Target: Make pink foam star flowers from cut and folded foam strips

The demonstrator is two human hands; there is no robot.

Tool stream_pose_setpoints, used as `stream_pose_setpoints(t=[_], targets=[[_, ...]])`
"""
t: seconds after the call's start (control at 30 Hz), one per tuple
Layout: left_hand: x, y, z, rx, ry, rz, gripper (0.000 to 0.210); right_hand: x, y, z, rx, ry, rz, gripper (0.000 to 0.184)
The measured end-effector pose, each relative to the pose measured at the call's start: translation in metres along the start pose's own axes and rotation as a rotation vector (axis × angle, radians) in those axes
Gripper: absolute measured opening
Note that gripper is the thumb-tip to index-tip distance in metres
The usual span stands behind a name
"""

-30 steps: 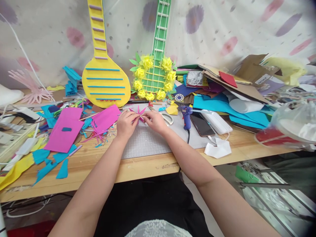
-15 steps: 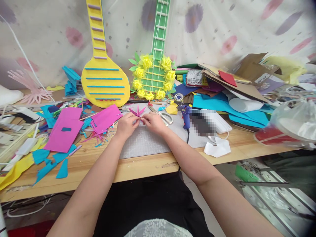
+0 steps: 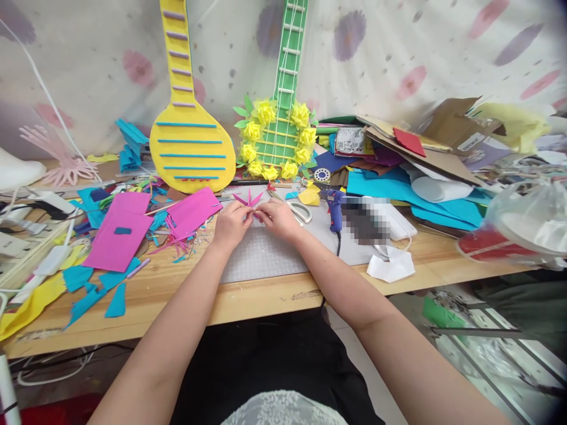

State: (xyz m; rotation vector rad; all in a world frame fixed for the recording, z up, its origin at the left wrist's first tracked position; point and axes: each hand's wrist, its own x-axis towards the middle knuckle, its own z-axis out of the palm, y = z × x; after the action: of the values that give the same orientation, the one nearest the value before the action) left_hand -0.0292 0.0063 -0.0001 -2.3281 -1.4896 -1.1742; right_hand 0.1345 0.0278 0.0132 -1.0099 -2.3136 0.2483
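Between my hands, over the grey cutting mat [image 3: 261, 257], is a magenta paper flower [image 3: 248, 198] with narrow pointed petals fanned out toward the back. My left hand [image 3: 233, 224] pinches its near side with thumb and fingertips. From the other side my right hand [image 3: 278, 217] pinches it too, the fingertips of both hands nearly meeting; they hide the flower's near part. Scissors [image 3: 302, 212] with pale handles lie just beyond my right hand. A blue glue gun [image 3: 335, 212] rests further right on the mat. Left of my hands lie magenta sheets [image 3: 190, 212].
A yellow paper guitar [image 3: 193, 153] and a green one [image 3: 287, 88] ringed with yellow flowers lean at the back. Blue scraps [image 3: 116, 301] lie at the left. Stacked paper and cardboard [image 3: 443, 162], a white mask [image 3: 390, 264] and a bagged red-and-white tub [image 3: 496, 236] occupy the right.
The view has shifted slightly, so things sit a little further right. Both hands keep their pinch on the flower, whose petals are turned a little.
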Motion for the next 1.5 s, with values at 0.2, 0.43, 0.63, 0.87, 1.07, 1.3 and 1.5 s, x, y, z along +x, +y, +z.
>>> stream_pose_setpoints(t=[0.2, 0.43, 0.63, 0.87, 1.07, 1.3, 1.5], targets=[[0.003, 0.0, 0.002, -0.034, 0.044, -0.08, 0.013, 0.001, 0.0, -0.001, 0.008, 0.028, -0.015, 0.02], [0.003, -0.039, -0.023, -0.069, 0.315, -0.43, 0.013, -0.004, -0.003, -0.005, 0.185, 0.05, -0.01, 0.02], [0.002, -0.042, -0.035, -0.011, 0.481, -0.507, 0.017, -0.004, 0.001, -0.008, 0.293, 0.084, 0.022, 0.018], [0.002, -0.044, -0.042, -0.09, 0.383, -0.727, 0.031, -0.005, 0.003, -0.003, 0.287, 0.103, 0.092, 0.014], [-0.001, -0.042, -0.029, -0.086, 0.363, -0.485, 0.022, -0.005, 0.002, 0.001, 0.294, 0.082, 0.171, 0.013], [0.001, 0.002, -0.009, -0.118, -0.132, -0.116, 0.022, -0.004, 0.002, 0.0, 0.253, 0.068, 0.163, 0.016], [0.0, 0.0, -0.009, -0.303, -0.149, -0.295, 0.016, -0.002, -0.001, 0.001, 0.188, 0.002, 0.078, 0.017]])
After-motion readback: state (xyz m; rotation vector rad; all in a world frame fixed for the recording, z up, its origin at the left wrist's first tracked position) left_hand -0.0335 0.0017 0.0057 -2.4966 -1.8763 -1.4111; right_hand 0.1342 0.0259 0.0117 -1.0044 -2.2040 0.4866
